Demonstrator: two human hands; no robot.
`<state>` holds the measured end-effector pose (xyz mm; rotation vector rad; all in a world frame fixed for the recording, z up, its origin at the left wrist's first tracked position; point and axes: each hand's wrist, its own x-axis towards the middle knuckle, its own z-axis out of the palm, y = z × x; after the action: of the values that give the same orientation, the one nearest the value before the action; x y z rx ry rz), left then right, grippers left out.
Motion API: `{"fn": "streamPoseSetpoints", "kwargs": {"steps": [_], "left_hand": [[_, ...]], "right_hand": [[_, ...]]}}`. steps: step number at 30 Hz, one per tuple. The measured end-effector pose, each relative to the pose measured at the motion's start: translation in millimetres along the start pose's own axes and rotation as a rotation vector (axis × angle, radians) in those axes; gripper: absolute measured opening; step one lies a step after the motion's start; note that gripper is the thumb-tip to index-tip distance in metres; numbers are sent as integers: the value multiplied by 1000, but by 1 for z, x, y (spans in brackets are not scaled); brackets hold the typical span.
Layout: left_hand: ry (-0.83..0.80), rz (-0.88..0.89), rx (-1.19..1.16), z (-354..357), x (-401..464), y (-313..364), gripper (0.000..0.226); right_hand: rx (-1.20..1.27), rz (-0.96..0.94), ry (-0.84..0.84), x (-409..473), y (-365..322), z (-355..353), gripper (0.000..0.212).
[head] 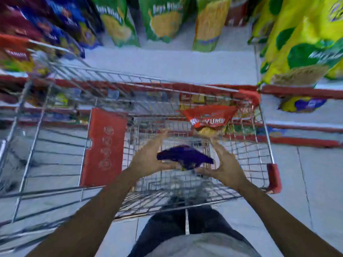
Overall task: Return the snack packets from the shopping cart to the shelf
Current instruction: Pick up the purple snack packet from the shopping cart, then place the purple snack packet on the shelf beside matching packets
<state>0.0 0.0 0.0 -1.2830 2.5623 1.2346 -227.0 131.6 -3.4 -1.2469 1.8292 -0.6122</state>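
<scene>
A wire shopping cart (267, 130) with red trim stands in front of me, against the shelf. A dark purple snack packet (183, 156) is inside the basket, between my two hands. My left hand (148, 156) touches its left end with fingers spread. My right hand (224, 164) is at its right end, thumb under the packet, fingers apart. Whether either hand grips it is unclear because of blur. A red snack packet (209, 117) lies at the far right of the basket. The white shelf (167, 62) runs beyond the cart.
Green packets (163, 19) stand at the back of the shelf, blue and maroon packets (61, 25) to the left, yellow-green bags (306, 43) to the right. The cart's red child-seat flap (104, 145) is left of my hands. My legs are below the cart handle.
</scene>
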Motion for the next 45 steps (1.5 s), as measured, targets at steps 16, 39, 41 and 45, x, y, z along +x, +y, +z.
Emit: {"fn": "streamPoseSetpoints", "kwargs": {"steps": [16, 39, 41, 45], "left_hand": [[270, -291, -866, 3, 13, 2, 11], [789, 583, -658, -356, 25, 261, 25], [881, 593, -607, -383, 37, 278, 23], [1068, 557, -523, -431, 73, 296, 41]], "right_hand": [[670, 298, 95, 40, -9, -5, 19], [587, -633, 413, 32, -345, -291, 16], [607, -672, 460, 43, -370, -307, 16], [693, -726, 532, 77, -411, -332, 13]]}}
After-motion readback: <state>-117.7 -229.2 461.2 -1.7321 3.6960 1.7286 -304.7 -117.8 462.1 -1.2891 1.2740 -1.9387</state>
